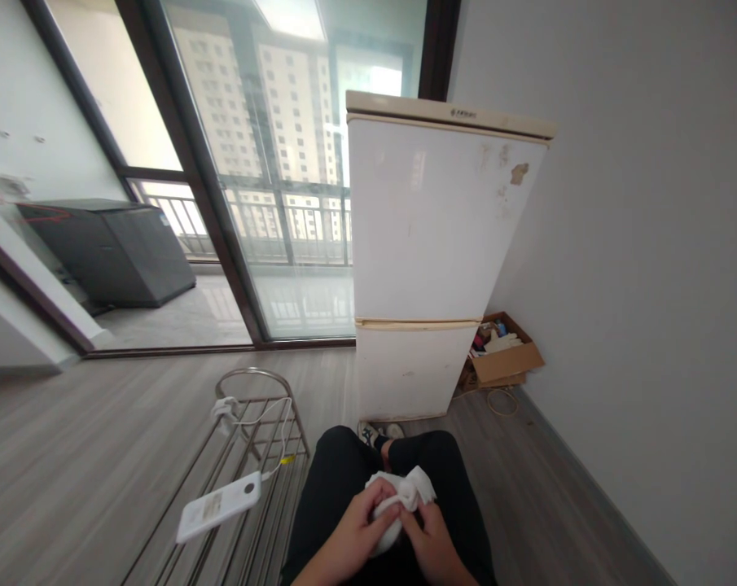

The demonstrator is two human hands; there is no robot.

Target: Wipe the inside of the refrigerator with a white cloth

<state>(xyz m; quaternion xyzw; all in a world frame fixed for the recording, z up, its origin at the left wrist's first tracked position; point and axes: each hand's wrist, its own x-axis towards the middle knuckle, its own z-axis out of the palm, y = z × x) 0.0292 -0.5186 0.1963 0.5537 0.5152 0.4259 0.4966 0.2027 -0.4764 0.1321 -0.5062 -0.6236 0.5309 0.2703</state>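
A bunched piece of white cloth (414,487) lies over my lap between my knees, with a twisted or knotted lump at its top. My left hand (368,517) is closed on its left side, fingers curled into the folds. On the other side, my right hand (430,533) grips the cloth, its thumb close to the left one. Part of the cloth is hidden under my fingers. Both hands rest near my dark trouser legs (328,496).
Left of my legs stands a metal rack (252,372) bearing a white power bank (218,506) and a white cable (282,423). Ahead is a white refrigerator (426,236); a cardboard box (508,364) sits by the wall. Beyond the glass door is a dark grey appliance (115,252).
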